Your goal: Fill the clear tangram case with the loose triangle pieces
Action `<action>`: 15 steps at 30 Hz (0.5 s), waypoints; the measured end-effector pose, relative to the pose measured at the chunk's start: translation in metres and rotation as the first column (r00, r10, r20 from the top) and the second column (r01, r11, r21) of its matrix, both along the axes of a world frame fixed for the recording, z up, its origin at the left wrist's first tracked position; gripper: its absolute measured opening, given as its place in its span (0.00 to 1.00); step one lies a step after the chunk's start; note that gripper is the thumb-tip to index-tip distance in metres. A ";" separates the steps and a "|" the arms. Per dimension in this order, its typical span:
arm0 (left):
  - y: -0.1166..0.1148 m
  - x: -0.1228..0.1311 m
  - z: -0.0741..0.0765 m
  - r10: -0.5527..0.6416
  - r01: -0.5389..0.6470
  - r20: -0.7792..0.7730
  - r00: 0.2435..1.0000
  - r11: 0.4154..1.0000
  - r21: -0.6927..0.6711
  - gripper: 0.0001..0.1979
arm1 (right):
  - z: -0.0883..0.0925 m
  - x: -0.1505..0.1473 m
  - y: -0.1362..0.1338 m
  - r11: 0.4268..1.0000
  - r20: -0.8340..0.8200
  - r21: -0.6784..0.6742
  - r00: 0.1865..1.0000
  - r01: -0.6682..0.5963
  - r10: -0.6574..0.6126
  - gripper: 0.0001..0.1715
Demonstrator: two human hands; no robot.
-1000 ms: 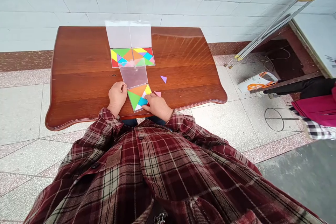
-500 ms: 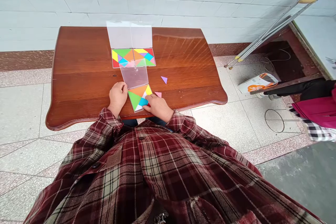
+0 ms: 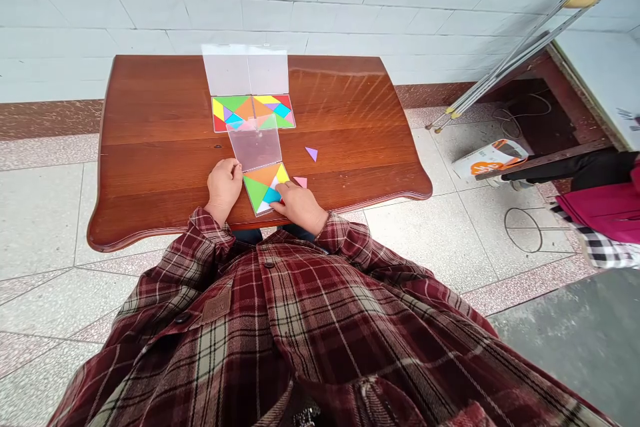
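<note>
A square tangram case (image 3: 256,212) lies near the table's front edge, its clear lid (image 3: 256,147) folded back away from me. Inside show green, orange, yellow and blue pieces, with white gaps between. My left hand (image 3: 223,188) is closed, its fingertips at the case's left hinge corner. Over the case's right side, my right hand (image 3: 301,205) has thumb and fingers drawn together around a red piece, mostly hidden beneath them. A pink piece (image 3: 301,182) lies partly behind that hand. Farther right rests a purple triangle (image 3: 312,154).
Two joined tangram cases (image 3: 253,129), filled with coloured pieces, stand open behind on the wooden table (image 3: 160,147). Crutches (image 3: 500,73) lean at the right, near a white-and-orange box (image 3: 490,159). Part of another person (image 3: 600,200) shows at the right edge.
My right hand has barely shifted over the case. My left hand stays at the corner, and the loose pieces lie where they were. The whole view has moved slightly.
</note>
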State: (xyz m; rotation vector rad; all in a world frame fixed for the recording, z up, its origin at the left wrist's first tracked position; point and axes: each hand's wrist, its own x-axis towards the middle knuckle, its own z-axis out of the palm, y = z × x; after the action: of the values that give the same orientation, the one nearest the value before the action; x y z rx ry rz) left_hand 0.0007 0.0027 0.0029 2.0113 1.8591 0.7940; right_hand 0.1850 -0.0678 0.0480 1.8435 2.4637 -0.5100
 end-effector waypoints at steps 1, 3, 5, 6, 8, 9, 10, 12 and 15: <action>0.000 0.000 0.000 -0.001 0.001 -0.001 1.000 1.000 0.003 0.09 | 0.000 0.001 0.000 1.000 -0.009 -0.001 1.000 0.000 0.000 0.19; 0.000 0.000 0.000 -0.002 0.002 -0.002 1.000 1.000 0.003 0.09 | 0.002 0.005 0.001 1.000 -0.036 0.007 0.999 0.014 -0.014 0.20; 0.000 0.000 0.000 -0.006 0.006 -0.001 1.000 1.000 -0.003 0.09 | 0.004 0.014 0.004 0.998 -0.060 0.028 0.997 0.058 -0.056 0.20; 0.000 0.000 0.000 -0.007 0.007 0.000 1.000 1.000 -0.003 0.09 | 0.005 0.020 0.006 0.995 -0.067 0.042 0.994 0.092 -0.089 0.19; 0.000 -0.001 -0.001 -0.011 0.011 0.004 1.000 1.000 0.001 0.08 | 0.007 0.034 0.012 0.982 -0.066 0.064 0.983 0.178 -0.174 0.16; 0.000 -0.001 -0.001 -0.012 0.012 0.006 1.000 1.000 0.005 0.09 | 0.007 0.041 0.014 0.972 -0.057 0.069 0.974 0.223 -0.219 0.16; 0.001 -0.002 -0.002 -0.012 0.012 0.008 1.000 1.000 0.009 0.09 | 0.007 0.047 0.016 0.962 -0.044 0.068 0.964 0.263 -0.261 0.15; 0.001 -0.002 -0.002 -0.012 0.012 0.009 1.000 1.000 0.014 0.09 | 0.005 0.056 0.020 0.948 -0.016 0.052 0.949 0.315 -0.314 0.16; 0.001 -0.002 -0.002 -0.006 0.006 0.006 1.000 1.000 0.007 0.09 | -0.002 0.061 0.023 0.948 0.002 0.021 0.948 0.319 -0.319 0.16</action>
State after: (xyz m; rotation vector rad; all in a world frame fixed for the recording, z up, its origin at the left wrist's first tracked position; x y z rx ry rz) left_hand -0.0013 0.0033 0.0009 2.0160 1.8482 0.8056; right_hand 0.2455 -0.0448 0.0462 2.2626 2.1800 -0.4879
